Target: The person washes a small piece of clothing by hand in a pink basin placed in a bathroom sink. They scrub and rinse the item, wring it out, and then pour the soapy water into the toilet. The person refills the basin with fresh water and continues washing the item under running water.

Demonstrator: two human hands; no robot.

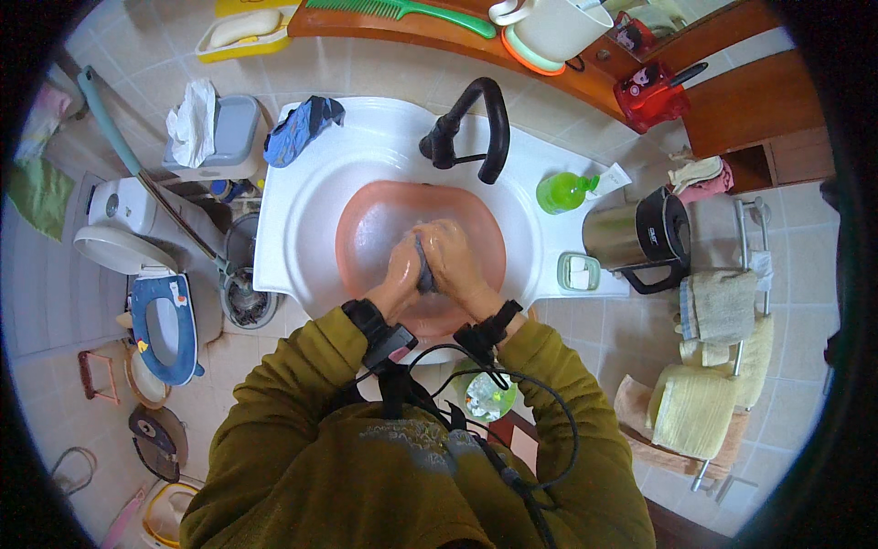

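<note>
Both my hands are together over a pink plastic basin (347, 229) that stands in the white sink (297, 220). Between them is a wet, dark grey piece of cloth (425, 276), mostly covered by the fingers, so its exact kind is hidden. My left hand (399, 274) is closed on its left side. From the other side my right hand (452, 260) presses and wraps round it. Cloudy water shows in the basin around the hands. Behind the basin rises a black faucet (496, 137). A blue and dark cloth (302, 133) lies crumpled on the sink's back left corner.
On the sink's right side are a green pump bottle (562, 192), a white tube (610, 181), a soap dish (590, 260) and a steel kettle (611, 233). Towels (700, 407) hang on a right-hand rail. A toilet (137, 288) is at left. Cables (574, 425) cross my right sleeve.
</note>
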